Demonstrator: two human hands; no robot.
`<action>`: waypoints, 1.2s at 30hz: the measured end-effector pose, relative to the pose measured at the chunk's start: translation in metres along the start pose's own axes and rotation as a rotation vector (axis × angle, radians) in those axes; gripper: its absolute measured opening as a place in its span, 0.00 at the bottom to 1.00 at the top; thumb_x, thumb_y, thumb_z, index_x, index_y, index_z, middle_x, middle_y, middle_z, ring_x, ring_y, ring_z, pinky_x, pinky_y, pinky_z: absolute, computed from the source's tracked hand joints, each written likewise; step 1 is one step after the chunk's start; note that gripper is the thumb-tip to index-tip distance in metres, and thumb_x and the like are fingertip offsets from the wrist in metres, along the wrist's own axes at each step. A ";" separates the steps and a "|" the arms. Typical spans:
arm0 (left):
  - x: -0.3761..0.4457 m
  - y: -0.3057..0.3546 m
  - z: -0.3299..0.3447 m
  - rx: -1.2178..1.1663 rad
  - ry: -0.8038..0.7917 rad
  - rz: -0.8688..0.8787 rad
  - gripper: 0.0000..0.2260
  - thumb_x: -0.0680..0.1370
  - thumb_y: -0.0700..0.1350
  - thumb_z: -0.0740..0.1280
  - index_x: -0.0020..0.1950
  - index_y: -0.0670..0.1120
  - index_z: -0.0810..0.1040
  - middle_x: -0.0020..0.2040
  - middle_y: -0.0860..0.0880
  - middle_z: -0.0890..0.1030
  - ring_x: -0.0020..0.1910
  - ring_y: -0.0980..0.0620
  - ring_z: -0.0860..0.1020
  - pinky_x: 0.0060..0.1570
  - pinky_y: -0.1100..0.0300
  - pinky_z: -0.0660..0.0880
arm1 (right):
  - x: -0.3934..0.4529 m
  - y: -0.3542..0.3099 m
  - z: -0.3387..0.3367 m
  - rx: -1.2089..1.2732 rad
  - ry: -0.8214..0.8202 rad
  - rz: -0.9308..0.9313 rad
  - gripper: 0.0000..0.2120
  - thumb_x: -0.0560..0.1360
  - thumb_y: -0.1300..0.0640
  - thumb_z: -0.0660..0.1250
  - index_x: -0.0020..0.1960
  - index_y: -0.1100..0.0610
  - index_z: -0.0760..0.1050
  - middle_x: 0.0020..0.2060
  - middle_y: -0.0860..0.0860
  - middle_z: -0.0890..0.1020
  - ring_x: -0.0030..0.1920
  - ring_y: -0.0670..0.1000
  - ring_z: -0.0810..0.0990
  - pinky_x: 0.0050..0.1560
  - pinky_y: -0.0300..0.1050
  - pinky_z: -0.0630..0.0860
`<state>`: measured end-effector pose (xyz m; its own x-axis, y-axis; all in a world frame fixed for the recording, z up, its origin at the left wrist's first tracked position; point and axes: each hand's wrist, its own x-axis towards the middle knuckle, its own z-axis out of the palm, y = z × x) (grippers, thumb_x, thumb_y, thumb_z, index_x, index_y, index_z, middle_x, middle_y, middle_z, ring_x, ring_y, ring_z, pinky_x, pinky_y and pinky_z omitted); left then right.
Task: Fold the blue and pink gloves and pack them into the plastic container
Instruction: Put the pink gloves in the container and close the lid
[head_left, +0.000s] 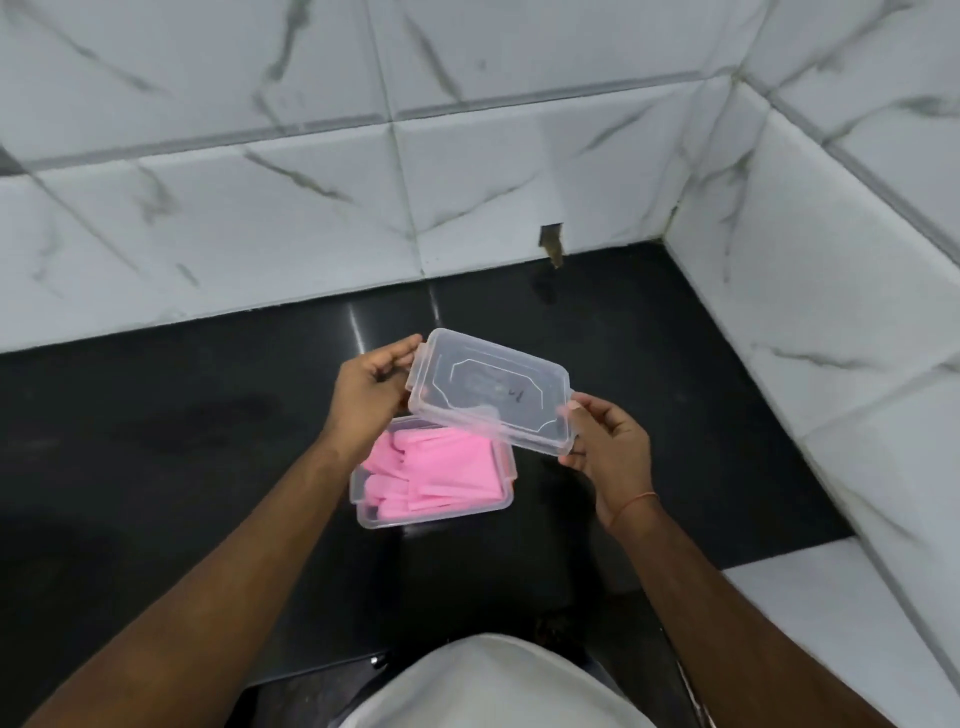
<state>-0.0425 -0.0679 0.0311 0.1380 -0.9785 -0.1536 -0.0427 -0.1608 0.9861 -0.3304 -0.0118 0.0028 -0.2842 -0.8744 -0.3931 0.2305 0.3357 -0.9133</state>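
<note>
The left hand (366, 395) and the right hand (610, 447) each pinched an end of the clear, rigid lid (488, 392), fingers curled, holding it tilted above the plastic container (434, 514). Folded pink gloves (431, 475), smooth and matte, filled the translucent rectangular container on the glossy black counter (182, 441).

Clear lid (488, 392) held tilted above the counter (182, 415), left hand (363, 395) gripping its left end, right hand (608, 441) its right corner. Below, open container (363, 506) resting on the counter, pink gloves (436, 478) folded inside.
</note>
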 end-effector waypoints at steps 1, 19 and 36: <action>-0.008 -0.003 -0.015 -0.037 0.023 -0.039 0.16 0.83 0.34 0.72 0.69 0.46 0.86 0.56 0.52 0.91 0.51 0.56 0.89 0.44 0.62 0.85 | -0.003 0.001 0.009 -0.033 -0.020 -0.011 0.07 0.80 0.54 0.75 0.58 0.51 0.85 0.50 0.49 0.90 0.47 0.53 0.89 0.41 0.50 0.85; -0.090 -0.070 -0.072 0.405 0.191 -0.019 0.24 0.78 0.45 0.79 0.74 0.53 0.82 0.62 0.57 0.81 0.44 0.56 0.84 0.48 0.71 0.78 | -0.035 0.020 0.056 -0.708 -0.019 -0.269 0.17 0.73 0.49 0.79 0.61 0.50 0.86 0.45 0.36 0.86 0.48 0.37 0.84 0.57 0.43 0.82; -0.093 -0.084 -0.065 -0.137 0.131 -0.430 0.19 0.81 0.47 0.77 0.72 0.50 0.80 0.65 0.51 0.86 0.63 0.50 0.86 0.57 0.47 0.87 | -0.022 0.027 0.049 -0.699 -0.107 -0.026 0.11 0.74 0.48 0.80 0.54 0.44 0.83 0.48 0.42 0.86 0.51 0.48 0.85 0.49 0.57 0.88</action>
<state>0.0121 0.0452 -0.0330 0.2392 -0.8009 -0.5490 0.1752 -0.5205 0.8357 -0.2725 -0.0008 -0.0078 -0.1803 -0.9030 -0.3900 -0.4370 0.4288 -0.7907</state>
